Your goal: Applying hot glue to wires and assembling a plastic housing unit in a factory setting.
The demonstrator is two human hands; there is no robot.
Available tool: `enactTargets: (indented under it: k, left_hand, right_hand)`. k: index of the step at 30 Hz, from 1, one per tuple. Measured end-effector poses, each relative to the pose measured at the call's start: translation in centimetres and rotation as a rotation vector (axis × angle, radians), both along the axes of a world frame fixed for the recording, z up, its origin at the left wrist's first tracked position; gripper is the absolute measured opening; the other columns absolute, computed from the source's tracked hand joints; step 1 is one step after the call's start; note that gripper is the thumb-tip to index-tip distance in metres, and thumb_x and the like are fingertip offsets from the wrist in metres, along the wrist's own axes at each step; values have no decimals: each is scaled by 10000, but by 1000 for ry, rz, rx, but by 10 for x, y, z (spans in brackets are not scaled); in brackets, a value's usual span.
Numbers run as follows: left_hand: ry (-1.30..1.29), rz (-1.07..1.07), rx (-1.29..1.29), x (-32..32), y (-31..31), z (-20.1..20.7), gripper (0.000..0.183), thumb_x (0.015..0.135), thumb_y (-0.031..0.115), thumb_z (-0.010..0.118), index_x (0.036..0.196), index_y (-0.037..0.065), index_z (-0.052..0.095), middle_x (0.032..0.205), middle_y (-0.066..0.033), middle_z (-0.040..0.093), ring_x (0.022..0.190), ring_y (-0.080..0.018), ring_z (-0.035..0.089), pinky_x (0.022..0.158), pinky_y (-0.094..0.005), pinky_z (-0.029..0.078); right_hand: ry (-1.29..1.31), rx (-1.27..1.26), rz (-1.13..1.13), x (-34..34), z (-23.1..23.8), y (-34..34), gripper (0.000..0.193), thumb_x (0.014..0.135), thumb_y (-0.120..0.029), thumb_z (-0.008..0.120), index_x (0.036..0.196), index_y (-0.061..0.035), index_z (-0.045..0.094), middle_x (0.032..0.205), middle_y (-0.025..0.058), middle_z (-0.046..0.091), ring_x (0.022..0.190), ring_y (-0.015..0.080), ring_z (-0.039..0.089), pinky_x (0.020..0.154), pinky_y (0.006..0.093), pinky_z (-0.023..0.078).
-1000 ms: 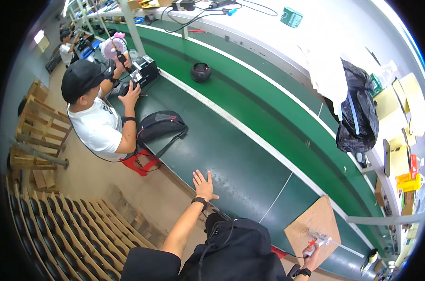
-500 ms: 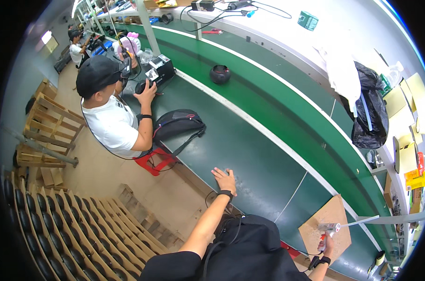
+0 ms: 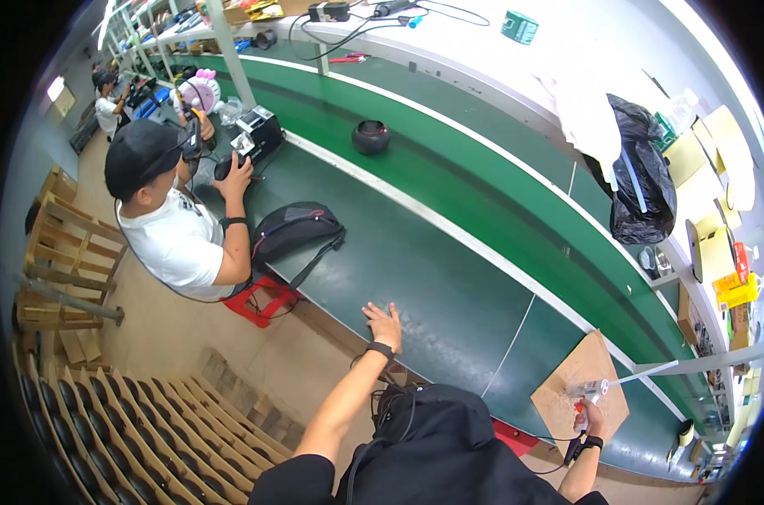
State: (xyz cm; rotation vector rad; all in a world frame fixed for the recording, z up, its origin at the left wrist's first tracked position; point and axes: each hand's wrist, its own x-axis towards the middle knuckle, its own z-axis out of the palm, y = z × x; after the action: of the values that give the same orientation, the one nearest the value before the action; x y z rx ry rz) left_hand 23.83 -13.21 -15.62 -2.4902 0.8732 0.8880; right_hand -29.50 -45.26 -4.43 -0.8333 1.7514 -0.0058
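My left hand [image 3: 383, 326] rests on the near edge of the dark green worktable [image 3: 432, 278], fingers spread and nothing in them. Far to the right, my right hand [image 3: 590, 417] grips a white hot glue gun [image 3: 592, 390] with an orange trigger. A cord runs from its handle, and a long white glue stick [image 3: 644, 372] appears to come out of its back. The gun is over a brown board [image 3: 559, 412] lying on the table, its nozzle pointing left.
A co-worker [image 3: 175, 227] in a black cap sits at the left, handling a dark round part. A black backpack [image 3: 293, 234] lies between us. A black round part [image 3: 371, 137] sits on the green conveyor belt [image 3: 449, 181]. Racks of dark round parts [image 3: 129, 421] stand lower left.
The whole view has shifted, so most things sit farther left and slightly higher. My right hand still holds the glue gun over the board; my left hand stays on the table.
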Motion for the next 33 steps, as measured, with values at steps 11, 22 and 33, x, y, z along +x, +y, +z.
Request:
enactTargets:
  k: [11,22,33]
  left_hand:
    - [223,159,-706,210,-107,22,483,733,376,722,1119,86,720,1149,-199,711,1105,-366,667,949,-445,540]
    - [-302,588,-918,366,-197,31,1030,700,385,858,1469,16,281,1390,-232,489,1314,-399,472,1034,-495,474]
    - [-194,905,-1111,463,-222,-16,1306,600,587,895,1481,-80,197,1408,-248,488,1314,-400,493,1056,-510,472]
  right_hand:
    - [-4,-2,-47,8,3,11,210,888,-313,608,920,-115,546,548,-10,349,394,106,349,374,295,340]
    - [208,87,-18,35,20,-9,216,857,-243,633,976,-84,548,551,6,350,395,123,346,375,306,340]
    - [183,55,-77,36,6,-4,185,893,-294,618,952,-123,579,541,-24,314,387,103,320,356,286,307]
